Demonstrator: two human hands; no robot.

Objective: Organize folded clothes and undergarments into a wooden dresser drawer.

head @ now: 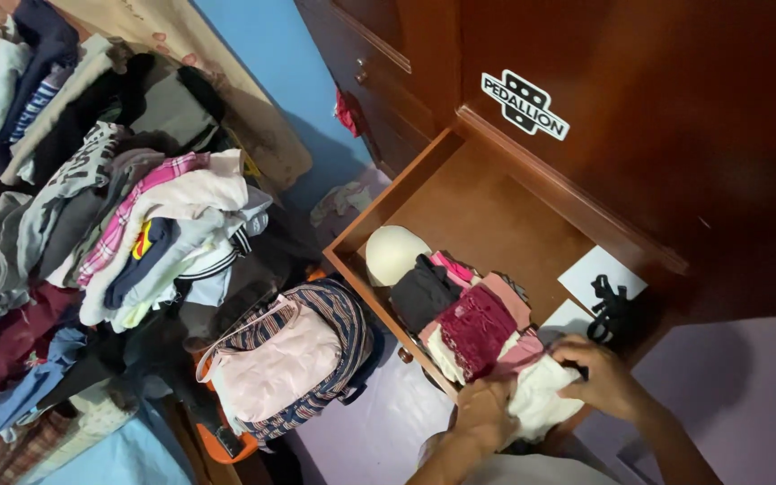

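Observation:
An open wooden drawer (487, 202) of a dark wardrobe holds folded clothes. My left hand (485, 411) and my right hand (605, 377) both grip a white folded garment (542, 400) at the drawer's near end. Right beside it lie a pink piece (518, 355), a maroon lace garment (478, 328) and a black garment (424, 292). A cream padded cup (392, 251) sits at the far end of the row. The drawer's back half is bare wood.
A white paper sheet (599, 274) and a black strappy item (612, 310) lie in the drawer's right corner. A striped bag with a pink garment (289, 359) stands on the lilac floor (379, 431). A big heap of mixed clothes (110, 224) fills the left side.

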